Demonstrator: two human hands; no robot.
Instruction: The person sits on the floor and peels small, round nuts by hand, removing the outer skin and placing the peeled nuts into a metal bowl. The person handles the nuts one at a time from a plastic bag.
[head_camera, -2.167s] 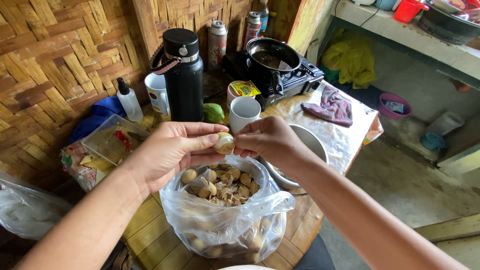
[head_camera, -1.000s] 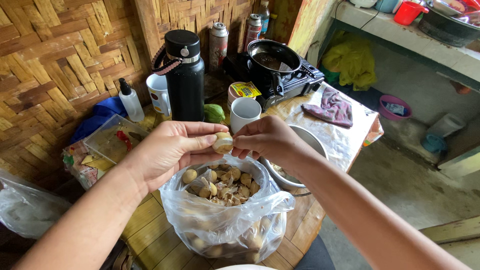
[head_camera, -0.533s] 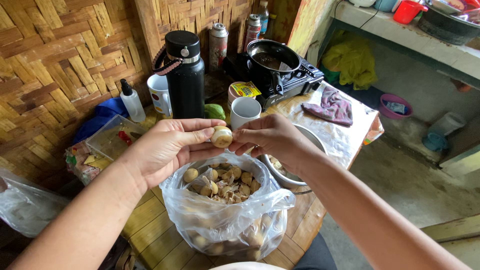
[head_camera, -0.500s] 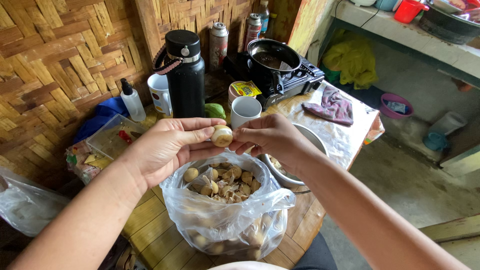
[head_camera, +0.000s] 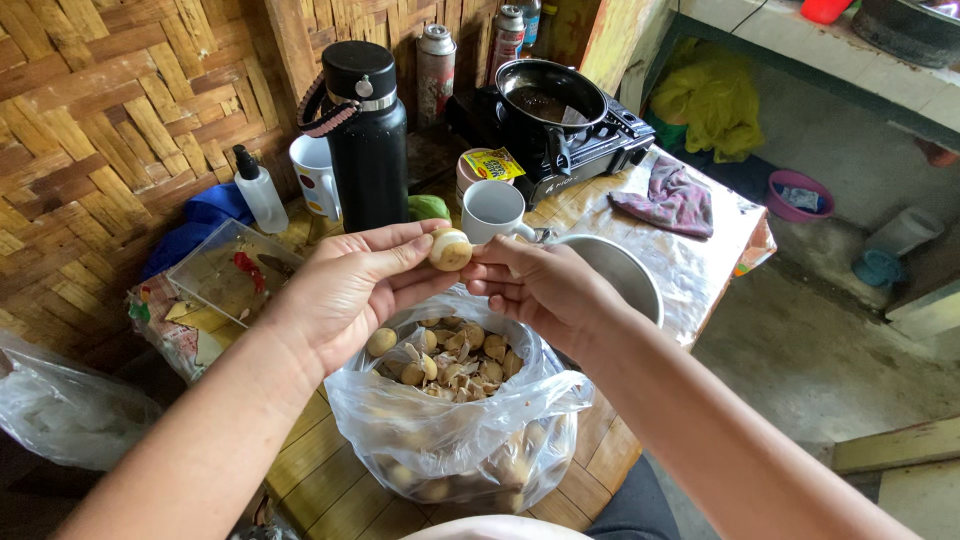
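Your left hand pinches a small round tan egg, partly peeled, between thumb and fingertips; your right hand touches its right side with curled fingertips. Both hover above a clear plastic bag of eggs and shell bits. A steel bowl sits just beyond, a white mug behind.

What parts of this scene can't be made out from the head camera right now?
- Right hand fingertips: turned under, whether they touch the round fruit held by the left hand is unclear.
- Metal bowl: contents hidden by the right hand.
- Plastic bag lower contents: blurred by crinkled film.
- Shelf items: cut off by top edge.
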